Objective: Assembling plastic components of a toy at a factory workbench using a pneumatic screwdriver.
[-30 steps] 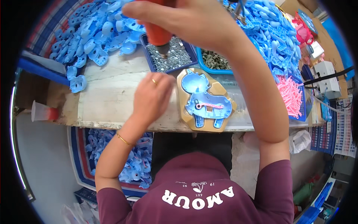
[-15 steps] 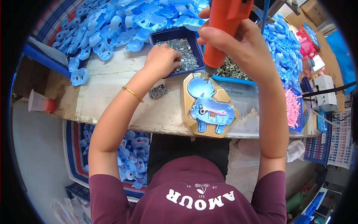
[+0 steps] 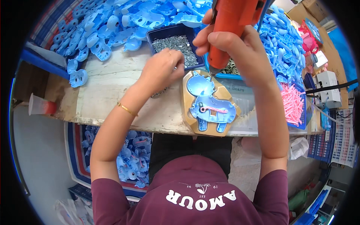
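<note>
My right hand point(image 3: 243, 52) grips an orange power screwdriver point(image 3: 232, 22), its tip pointing down by the upper right edge of a blue animal-shaped plastic toy shell point(image 3: 225, 118). The shell lies hollow side up in a tan shaped holder point(image 3: 186, 99). Across its body runs a pink plastic strip point(image 3: 217, 110) with a ring at one end. My left hand point(image 3: 161, 69) is over the near edge of a dark blue bin point(image 3: 150, 37) of small metal parts point(image 3: 176, 42). Its fingers are pinched together; whatever they hold is hidden.
Blue shell pieces point(image 3: 112, 22) heap at the back left, more blue parts point(image 3: 281, 41) at the right. A blue basket point(image 3: 300, 125) holds pink strips point(image 3: 292, 105). A plastic cup point(image 3: 41, 105) lies at the table's left edge. Below, a striped bag point(image 3: 77, 161) contains blue shells.
My left hand has lifted from among the metal parts and drawn a little toward me and right. The screwdriver has shifted slightly right, its tip still near the shell's upper edge.
</note>
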### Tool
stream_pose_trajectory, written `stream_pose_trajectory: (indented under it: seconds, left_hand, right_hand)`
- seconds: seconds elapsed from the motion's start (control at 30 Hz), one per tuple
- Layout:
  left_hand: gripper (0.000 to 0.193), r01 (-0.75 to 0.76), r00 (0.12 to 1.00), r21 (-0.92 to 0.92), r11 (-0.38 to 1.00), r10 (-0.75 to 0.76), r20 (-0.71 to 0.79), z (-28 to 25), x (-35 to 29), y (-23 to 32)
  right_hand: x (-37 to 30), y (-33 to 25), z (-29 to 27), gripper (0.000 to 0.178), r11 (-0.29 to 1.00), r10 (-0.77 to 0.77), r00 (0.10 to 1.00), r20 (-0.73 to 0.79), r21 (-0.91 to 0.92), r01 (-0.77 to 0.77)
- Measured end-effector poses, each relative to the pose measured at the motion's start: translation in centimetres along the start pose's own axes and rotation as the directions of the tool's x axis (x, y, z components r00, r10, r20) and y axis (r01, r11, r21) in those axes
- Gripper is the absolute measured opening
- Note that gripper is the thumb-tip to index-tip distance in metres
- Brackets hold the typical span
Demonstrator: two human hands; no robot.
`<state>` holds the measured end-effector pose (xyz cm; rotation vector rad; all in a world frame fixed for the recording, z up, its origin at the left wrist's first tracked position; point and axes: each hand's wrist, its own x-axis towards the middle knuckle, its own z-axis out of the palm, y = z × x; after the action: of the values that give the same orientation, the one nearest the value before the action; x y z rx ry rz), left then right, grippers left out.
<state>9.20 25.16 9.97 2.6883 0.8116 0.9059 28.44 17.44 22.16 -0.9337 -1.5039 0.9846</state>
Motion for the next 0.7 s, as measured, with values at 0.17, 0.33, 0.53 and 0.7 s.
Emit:
stream_pose_trajectory:
  seconds: [0.17, 0.33, 0.53, 0.7]
  left_hand:
    - [0.021, -0.189, 0.982, -0.163, 0.968, 0.189, -0.017, 0.5, -1.6, 4.9]
    - [0.023, -0.163, 0.985, -0.236, 0.958, 0.171, 0.014, 0.7, -2.4, 6.8]
    - [0.022, -0.128, 0.987, -0.323, 0.938, 0.151, 0.046, 1.1, -2.7, 7.7]
    - [0.023, -0.051, 0.99, -0.516, 0.855, 0.112, 0.088, 1.4, -3.1, 8.3]
  right_hand:
    - [-1.5, 0.1, 1.6, 0.032, 0.982, 0.0, 0.996, -0.093, 0.188, 0.017]
    - [-2.8, -0.4, 2.3, 0.029, 0.969, 0.009, 0.993, -0.116, 0.248, 0.02]
    - [-3.4, -0.4, 2.8, 0.036, 0.994, -0.009, 0.985, -0.171, 0.103, 0.027]
    - [-4.0, -0.6, 2.6, 0.037, 0.99, 0.029, 0.99, -0.137, 0.141, -0.01]
